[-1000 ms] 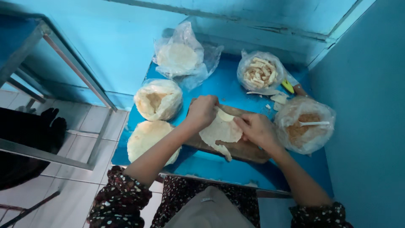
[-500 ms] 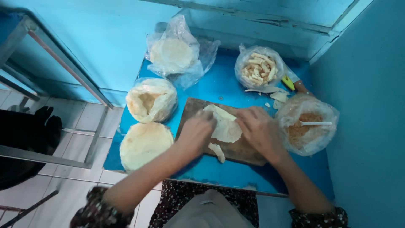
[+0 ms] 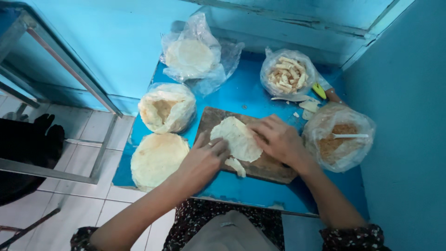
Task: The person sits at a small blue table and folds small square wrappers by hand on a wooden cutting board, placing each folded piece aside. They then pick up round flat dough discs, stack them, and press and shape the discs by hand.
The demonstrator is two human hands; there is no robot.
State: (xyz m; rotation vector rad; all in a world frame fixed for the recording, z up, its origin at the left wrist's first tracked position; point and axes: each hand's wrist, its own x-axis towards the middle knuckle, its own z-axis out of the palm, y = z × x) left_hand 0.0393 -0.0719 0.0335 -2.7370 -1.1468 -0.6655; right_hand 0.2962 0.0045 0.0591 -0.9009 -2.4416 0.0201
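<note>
Left hand (image 3: 204, 160): palm down, fingers loosely spread and flat, a ring on one finger; fingertips press the near left edge of a thin pale wrapper sheet (image 3: 237, 138). Nothing is gripped; the hand rests on the sheet and on the board beneath.

Right hand (image 3: 278, 139): palm down, fingers curled slightly, lying over the right edge of the same sheet. Whether the fingertips pinch a fold of the sheet cannot be told, as the hand covers that edge.

Wrapper sheet: between the two hands, touching both, lying flat on a wooden cutting board (image 3: 274, 168). A small pale scrap (image 3: 236, 166) lies on the board just beside the left hand, on its right.

Cutting board: under both hands, set on a blue table (image 3: 241, 95).

Left of the left hand: a flat stack of round wrappers (image 3: 157, 158) near the table's front edge; beyond it, an open plastic bag of wrappers (image 3: 167, 108).

Beyond both hands, at the table's far side: a clear bag with a round pale stack (image 3: 190, 56), and a bag of pale sticks (image 3: 288, 74).

Right of the right hand, just beside it: a plastic bag of brown filling (image 3: 337, 142) with a white spoon (image 3: 349, 135) in it. Pale offcuts (image 3: 297, 100) lie between this bag and the bag of sticks.

Sleeves: dark, dotted fabric at both forearms.
</note>
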